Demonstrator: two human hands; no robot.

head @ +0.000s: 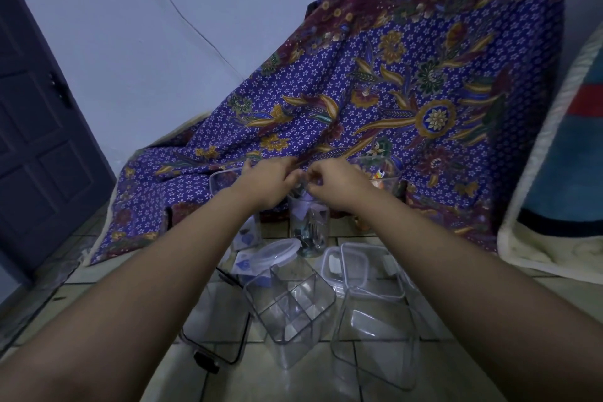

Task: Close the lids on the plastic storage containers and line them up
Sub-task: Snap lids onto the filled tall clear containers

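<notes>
Step in hand: both hands meet over the mouth of the tall clear jar [308, 228] at frame centre, which holds dark bits and paper; looks like fiddling at its rim, no lid on it yet
Left hand [267, 183]: fingers curled in, pinching at something small over the jar; what it grips, cannot tell
Right hand [339, 184]: curled likewise, fingertips touching the left's; grip hidden
Loose lids: round-cornered lid [277, 253] just below-left of the jar; another lid [332, 266] to its right
Open containers: divided box [290, 310] lower centre, plain box [375, 333] lower right, both lidless on the tiled floor [182, 378]
Backdrop: batik cloth [391, 91]
Next move, my guess: free a hand, match a lid to the jar, press square
</notes>
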